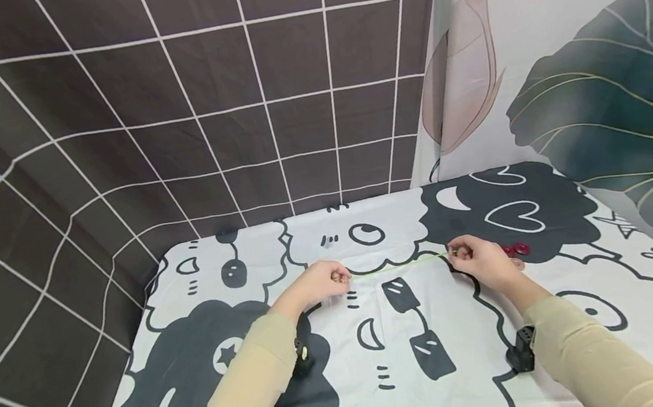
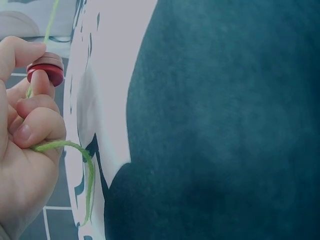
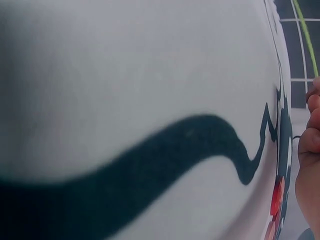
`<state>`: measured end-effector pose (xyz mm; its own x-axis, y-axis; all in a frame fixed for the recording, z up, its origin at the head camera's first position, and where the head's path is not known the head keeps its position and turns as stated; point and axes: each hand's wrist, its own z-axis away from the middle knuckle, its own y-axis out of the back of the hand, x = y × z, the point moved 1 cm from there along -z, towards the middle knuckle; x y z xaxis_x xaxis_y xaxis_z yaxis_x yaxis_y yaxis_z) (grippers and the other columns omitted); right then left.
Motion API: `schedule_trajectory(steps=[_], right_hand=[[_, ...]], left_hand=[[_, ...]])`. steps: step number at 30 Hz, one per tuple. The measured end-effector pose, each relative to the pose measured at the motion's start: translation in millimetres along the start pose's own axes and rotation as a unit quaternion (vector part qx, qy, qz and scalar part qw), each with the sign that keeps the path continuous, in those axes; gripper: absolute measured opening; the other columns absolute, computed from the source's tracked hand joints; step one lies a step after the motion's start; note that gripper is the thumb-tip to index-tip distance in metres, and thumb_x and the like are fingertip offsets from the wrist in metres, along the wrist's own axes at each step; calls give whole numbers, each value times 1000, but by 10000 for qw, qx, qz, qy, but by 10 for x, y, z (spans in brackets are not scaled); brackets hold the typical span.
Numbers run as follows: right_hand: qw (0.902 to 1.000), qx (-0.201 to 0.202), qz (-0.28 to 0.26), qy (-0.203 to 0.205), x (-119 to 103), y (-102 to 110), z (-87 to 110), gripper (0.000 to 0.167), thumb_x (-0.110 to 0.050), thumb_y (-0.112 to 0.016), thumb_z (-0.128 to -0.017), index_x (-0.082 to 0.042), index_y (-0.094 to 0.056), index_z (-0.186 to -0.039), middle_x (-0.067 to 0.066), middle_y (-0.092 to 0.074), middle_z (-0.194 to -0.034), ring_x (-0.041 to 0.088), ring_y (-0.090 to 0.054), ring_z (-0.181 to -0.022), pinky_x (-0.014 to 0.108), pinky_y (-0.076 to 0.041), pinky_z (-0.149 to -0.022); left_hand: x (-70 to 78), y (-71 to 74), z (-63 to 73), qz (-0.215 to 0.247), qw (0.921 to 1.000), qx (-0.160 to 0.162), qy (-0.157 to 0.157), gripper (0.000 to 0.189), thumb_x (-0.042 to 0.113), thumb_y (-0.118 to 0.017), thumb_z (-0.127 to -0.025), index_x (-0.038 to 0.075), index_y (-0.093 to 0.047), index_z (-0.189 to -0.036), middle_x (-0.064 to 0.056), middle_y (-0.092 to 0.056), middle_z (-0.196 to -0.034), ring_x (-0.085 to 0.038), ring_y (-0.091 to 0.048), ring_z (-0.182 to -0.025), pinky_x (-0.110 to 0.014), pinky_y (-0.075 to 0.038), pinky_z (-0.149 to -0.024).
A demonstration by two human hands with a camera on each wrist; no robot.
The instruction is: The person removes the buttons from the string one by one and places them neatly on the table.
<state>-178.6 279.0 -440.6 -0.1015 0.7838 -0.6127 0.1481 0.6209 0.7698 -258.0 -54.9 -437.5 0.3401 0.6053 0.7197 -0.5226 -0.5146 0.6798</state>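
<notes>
A thin green yarn stretches nearly straight between the two hands, just above the patterned cloth. My left hand pinches a pink button and a red button stacked together, as the left wrist view shows. The yarn runs past these buttons, and its loose tail hangs from under the curled fingers. With bent fingertips my right hand grips the yarn's other end. Only part of this hand shows in the right wrist view, where a small dark reddish thing sits at the fingertips, its kind unclear.
Beside the right hand, red buttons and a pink button lie on the black-and-white cartoon cloth. A dark grid curtain closes off the back and left. Leaf-printed fabric hangs at the right.
</notes>
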Motion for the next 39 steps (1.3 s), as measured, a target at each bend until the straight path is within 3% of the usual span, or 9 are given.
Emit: schedule_trajectory(steps=[8,15,21,29,39], right_hand=[[9993,-180,111,-305,40,98,43,28,-18,-61,-86,-4,-59,-110,0,-54,-79,17,-49,-75,32,-35,-66],[9997,90,194,-82,128,169,82,26,-13,-62,-85,1,-59,-107,2,-54,-77,17,-49,-71,27,-39,-62],[9982,420,392,144,237,245,117,22,-10,-64,-84,0,-61,-103,7,-56,-87,19,-49,-78,31,-40,-67],[9975,526,450,-140,293,312,174,27,-13,-61,-85,-2,-56,-109,8,-61,-91,19,-51,-77,26,-40,-66],[9970,523,500,-259,375,369,221,32,-13,-63,-85,2,-55,-112,10,-61,-90,20,-52,-77,32,-40,-69]], left_hand=[[6,-9,3,97,10000,-17,12,23,9,-63,-79,7,-67,-101,3,-56,-74,-11,-50,-66,-25,-43,-62],[3,-22,-3,74,10000,-1,42,21,10,-63,-80,8,-67,-100,4,-55,-72,-10,-50,-64,-25,-43,-61],[-2,-24,-12,140,9999,25,-7,20,10,-64,-80,8,-67,-99,4,-53,-70,-10,-49,-64,-25,-43,-61],[23,-3,-7,33,9999,112,-65,18,11,-63,-82,8,-67,-99,5,-50,-69,-9,-47,-64,-25,-41,-64],[19,-12,12,127,9999,76,-47,21,10,-62,-81,7,-66,-102,4,-48,-67,-10,-45,-62,-25,-41,-63]])
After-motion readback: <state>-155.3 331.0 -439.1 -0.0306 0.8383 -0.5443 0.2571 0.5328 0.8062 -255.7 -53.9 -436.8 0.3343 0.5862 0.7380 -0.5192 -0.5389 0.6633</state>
